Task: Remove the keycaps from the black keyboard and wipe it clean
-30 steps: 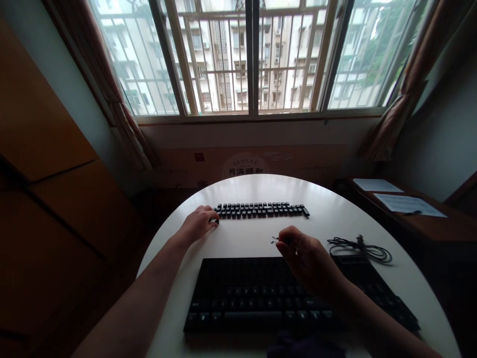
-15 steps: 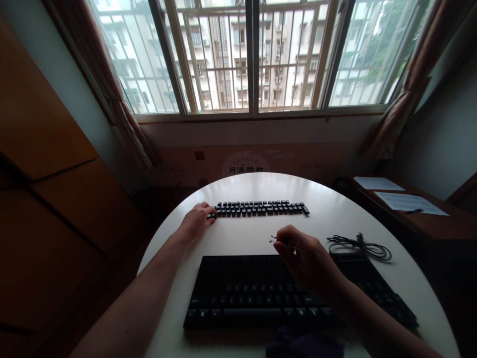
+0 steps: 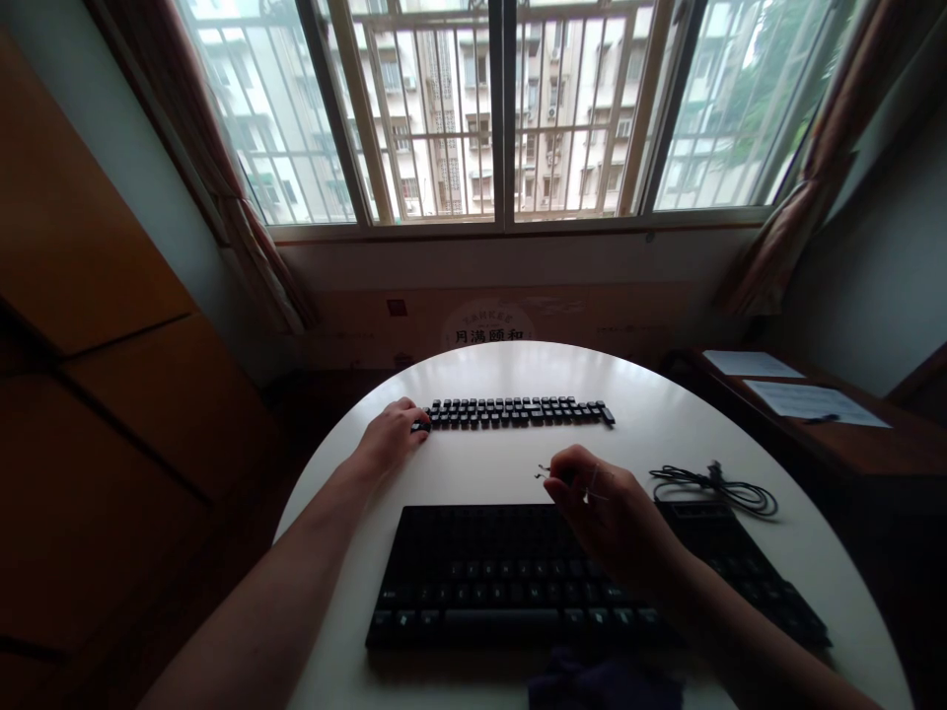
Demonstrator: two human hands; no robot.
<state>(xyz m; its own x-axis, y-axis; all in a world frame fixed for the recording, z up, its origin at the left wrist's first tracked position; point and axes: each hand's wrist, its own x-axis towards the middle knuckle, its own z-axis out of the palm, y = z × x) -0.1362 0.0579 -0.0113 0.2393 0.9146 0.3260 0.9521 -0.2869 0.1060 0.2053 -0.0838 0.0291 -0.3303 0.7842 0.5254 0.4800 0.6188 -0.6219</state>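
A black keyboard (image 3: pixel 518 577) lies near me on the round white table (image 3: pixel 666 414); many of its upper key positions look bare. Several loose black keycaps (image 3: pixel 518 411) sit in neat rows farther back. My left hand (image 3: pixel 389 439) rests at the left end of those rows, fingers curled and pinching a keycap there. My right hand (image 3: pixel 603 513) hovers over the keyboard's upper edge, closed on a thin wire keycap puller (image 3: pixel 546 472) whose tips stick out to the left.
A coiled black cable (image 3: pixel 714 490) lies right of my right hand. A dark purple cloth (image 3: pixel 599 682) sits at the table's near edge. Papers (image 3: pixel 810 402) lie on a wooden side surface at right. A wooden cabinet stands left, the window behind.
My left hand slid slightly back along the left end of the keycap rows. My right hand stays almost still with the puller.
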